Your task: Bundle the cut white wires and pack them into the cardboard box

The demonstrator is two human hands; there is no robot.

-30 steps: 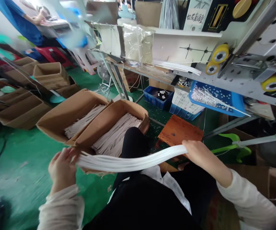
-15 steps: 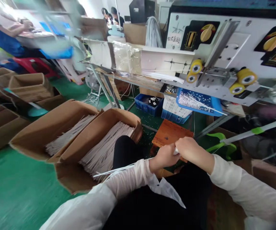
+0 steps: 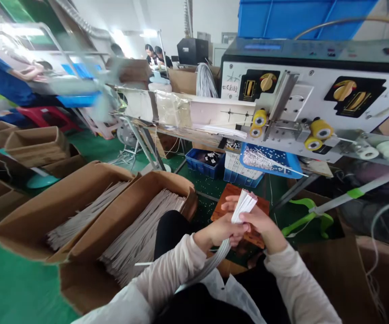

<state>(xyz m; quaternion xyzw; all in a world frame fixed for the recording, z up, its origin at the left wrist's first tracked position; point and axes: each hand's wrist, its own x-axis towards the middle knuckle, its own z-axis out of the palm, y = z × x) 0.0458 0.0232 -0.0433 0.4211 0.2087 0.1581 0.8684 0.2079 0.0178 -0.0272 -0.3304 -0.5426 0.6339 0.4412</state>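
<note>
A bundle of white wires (image 3: 243,207) stands tilted above my lap, its cut ends fanned at the top and its lower part curving down behind my left forearm. My left hand (image 3: 219,231) is closed around the bundle below the ends. Higher up, my right hand (image 3: 262,224) grips it, with the thumb in front and the fingers reaching behind and out on the far side. Just beyond my hands sits an orange-brown wooden stool (image 3: 219,209), partly covered by them.
Left of my knee are long cardboard boxes (image 3: 79,265) holding piles of wires (image 3: 140,229). A wire-processing machine (image 3: 302,103) with yellow rollers stands ahead on the right, a blue tray (image 3: 289,158) of small bits below it. A green-footed stand (image 3: 304,225) is at right. A person in blue (image 3: 8,83) works far left.
The bundle's cut ends have come up into view, pointing upward between my hands. My right hand has turned and its fingers have opened out behind the bundle. The view has tilted up.
</note>
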